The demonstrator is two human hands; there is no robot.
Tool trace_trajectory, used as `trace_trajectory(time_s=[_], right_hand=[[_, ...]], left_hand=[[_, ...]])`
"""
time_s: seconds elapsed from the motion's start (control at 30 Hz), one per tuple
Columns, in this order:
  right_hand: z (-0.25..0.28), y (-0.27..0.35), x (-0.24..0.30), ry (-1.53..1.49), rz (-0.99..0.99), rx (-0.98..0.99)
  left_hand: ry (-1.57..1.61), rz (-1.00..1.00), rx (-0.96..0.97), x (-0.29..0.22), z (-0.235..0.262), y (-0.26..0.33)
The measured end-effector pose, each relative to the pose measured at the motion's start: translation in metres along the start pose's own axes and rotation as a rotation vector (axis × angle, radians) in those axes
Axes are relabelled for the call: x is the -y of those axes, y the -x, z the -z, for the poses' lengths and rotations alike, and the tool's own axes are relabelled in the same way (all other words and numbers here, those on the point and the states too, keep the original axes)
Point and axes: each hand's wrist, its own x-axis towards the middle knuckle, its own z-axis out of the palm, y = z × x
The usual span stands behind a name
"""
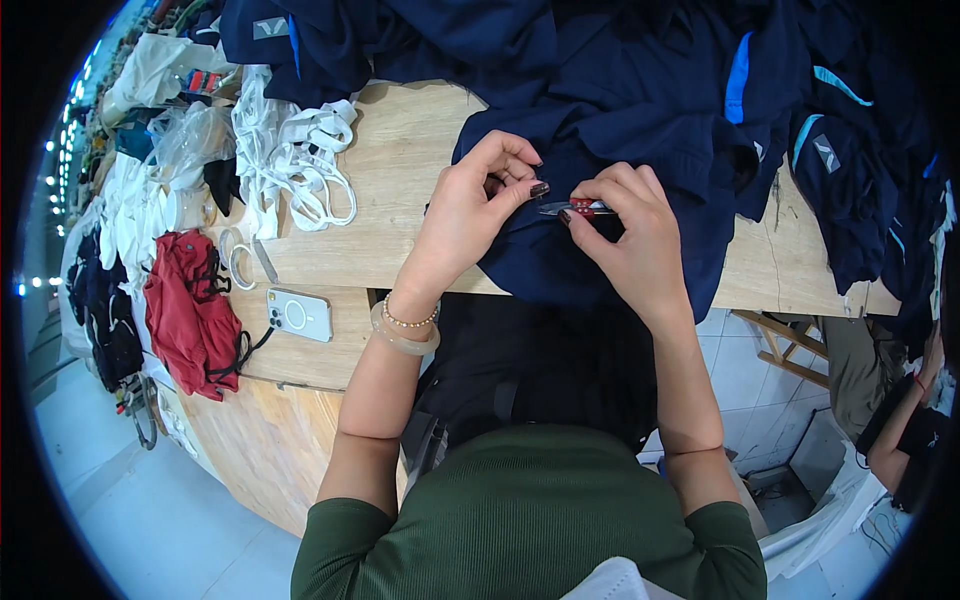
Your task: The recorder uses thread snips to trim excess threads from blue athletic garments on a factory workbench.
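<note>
1. At centre of the wooden bench (400, 150), seen from above: a person in a green long-sleeved top works on a navy garment (620, 130) that drapes over the bench's near edge toward their lap.
2. Left hand (470, 205): grip clenched on a fold of the navy garment, thumb & forefinger pinching the cloth just beside the tool tip. Wrist carries a beaded bracelet and a pale bangle (405, 335).
3. Right hand (625, 230): grip grasping small thread snips (572, 208) w/ red handles; metal blades point left toward the left hand's fingertips, touching or nearly touching the cloth. Whether the blades are parted cannot be told.
4. Far side & right of bench: more navy garments (850, 150) in a heap, some w/ light-blue stripes, reaching to the right end of the bench.
5. Left part of bench: white elastic straps (295, 150) in a loose pile, well apart from the hands; clear plastic bags (190, 135) beside them.
6. Near-left of bench: a phone (298, 314) in a pale case, lying flat, back up, close to the left forearm but not touching it.
7. Left end of bench: a red garment (190, 310) w/ black straps, bunched; white & dark cloth pieces farther left.
8. Lower right, beyond the bench: another person's arm (900, 440), partly in view near the tiled floor (745, 375).
</note>
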Motion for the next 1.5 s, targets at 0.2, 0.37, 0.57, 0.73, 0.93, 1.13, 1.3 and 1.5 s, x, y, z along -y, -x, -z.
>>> trace_trajectory(time_s=[0.2, 0.37, 0.57, 0.73, 0.93, 1.13, 1.3, 1.5], right_hand=[[-0.004, 0.000, 0.000, 0.027, 0.012, -0.004], [0.000, 0.001, -0.001, 0.025, 0.012, -0.001], [0.013, 0.003, -0.008, 0.012, -0.020, -0.064], [0.013, 0.006, -0.011, -0.016, -0.048, -0.068], [0.013, 0.005, -0.013, -0.045, -0.052, -0.082], [0.015, 0.004, -0.013, -0.047, -0.052, -0.090], [0.015, 0.005, -0.012, -0.063, -0.025, -0.086], [0.012, 0.004, -0.006, -0.065, 0.018, -0.048]], left_hand=[[0.002, 0.008, -0.012, -0.001, 0.000, 0.000], [0.013, 0.014, -0.014, 0.002, 0.000, 0.000], [0.075, 0.020, -0.037, 0.006, 0.003, -0.001], [0.084, 0.008, -0.108, 0.006, 0.006, -0.003], [-0.327, -0.233, -0.495, -0.006, 0.015, 0.003], [-0.469, -0.286, 0.117, -0.026, 0.009, 0.017], [-0.516, -0.320, 0.088, -0.011, 0.016, 0.015], [-0.329, -0.256, 0.080, -0.005, 0.014, 0.011]])
